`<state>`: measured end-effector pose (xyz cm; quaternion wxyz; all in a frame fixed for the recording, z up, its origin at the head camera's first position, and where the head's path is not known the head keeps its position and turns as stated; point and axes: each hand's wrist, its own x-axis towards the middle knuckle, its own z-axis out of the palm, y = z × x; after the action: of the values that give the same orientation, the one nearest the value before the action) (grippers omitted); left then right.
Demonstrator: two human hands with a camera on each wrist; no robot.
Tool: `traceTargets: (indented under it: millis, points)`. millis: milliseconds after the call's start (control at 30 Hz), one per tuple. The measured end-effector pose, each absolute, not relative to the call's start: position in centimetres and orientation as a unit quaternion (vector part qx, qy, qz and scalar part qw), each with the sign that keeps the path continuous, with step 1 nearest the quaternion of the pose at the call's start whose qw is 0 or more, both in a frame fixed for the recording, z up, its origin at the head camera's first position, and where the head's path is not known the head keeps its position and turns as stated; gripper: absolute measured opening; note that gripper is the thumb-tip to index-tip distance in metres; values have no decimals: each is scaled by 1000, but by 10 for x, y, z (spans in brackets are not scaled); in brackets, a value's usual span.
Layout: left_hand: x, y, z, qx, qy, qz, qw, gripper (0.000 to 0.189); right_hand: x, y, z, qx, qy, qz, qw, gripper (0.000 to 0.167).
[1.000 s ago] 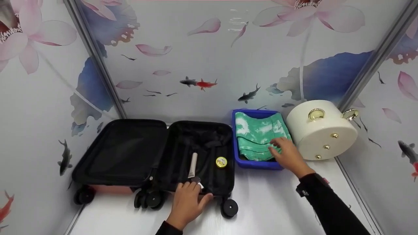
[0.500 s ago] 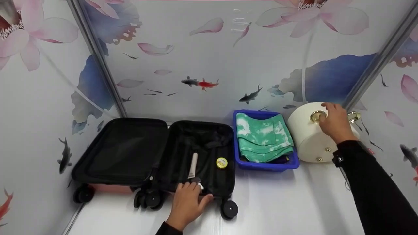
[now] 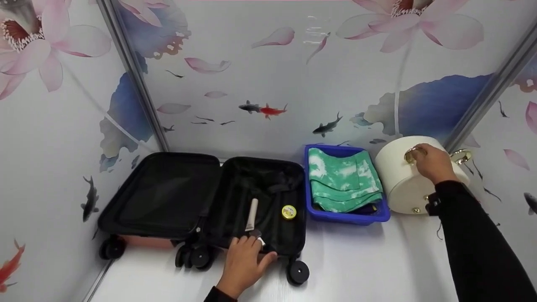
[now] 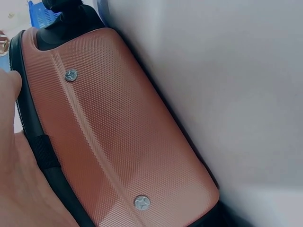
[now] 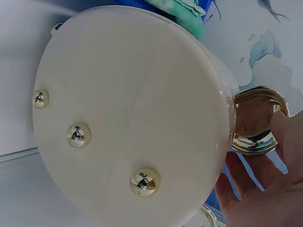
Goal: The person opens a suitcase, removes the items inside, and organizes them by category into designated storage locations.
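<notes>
My left hand (image 3: 242, 264) lies at the near rim of an open suitcase, fingers over the edge and thumb spread along it. The left wrist view shows the suitcase's pink ribbed shell (image 4: 123, 123) beside that hand. My right hand (image 3: 436, 163) holds a rounded gold handle (image 5: 255, 142) on a white round box (image 3: 394, 180), thumb on its face. This box lies on its side, its flat end with gold knobs toward me. Inside the suitcase's black lining (image 3: 235, 197) are a pale tube (image 3: 252, 214), a yellow round tin (image 3: 289, 212) and small items partly hidden by my left fingers.
A blue bin (image 3: 348, 217) with folded green-and-white cloth (image 3: 342, 180) stands between suitcase and box. The suitcase's other black half (image 3: 163, 193) lies open at left. Black wheels (image 3: 298, 272) stick out in front. Printed wall panels (image 3: 260, 75) enclose the back and sides.
My right hand has moved right from the cloth in the bin to the white box and now grips its gold handle. The left hand has stayed at the suitcase rim.
</notes>
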<state>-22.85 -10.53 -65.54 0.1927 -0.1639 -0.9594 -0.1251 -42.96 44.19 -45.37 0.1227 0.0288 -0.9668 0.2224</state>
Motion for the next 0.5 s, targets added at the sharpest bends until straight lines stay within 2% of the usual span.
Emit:
traceTargets:
  millis: [300, 500]
  points:
    - [-229, -105, -656, -169, -959, -126, 191, 49, -424, 448, -444, 50, -976, 195, 80, 41]
    - [-230, -108, -655, -169, -959, -131, 185, 52, -420, 452, -447, 117, -973, 165, 113, 31]
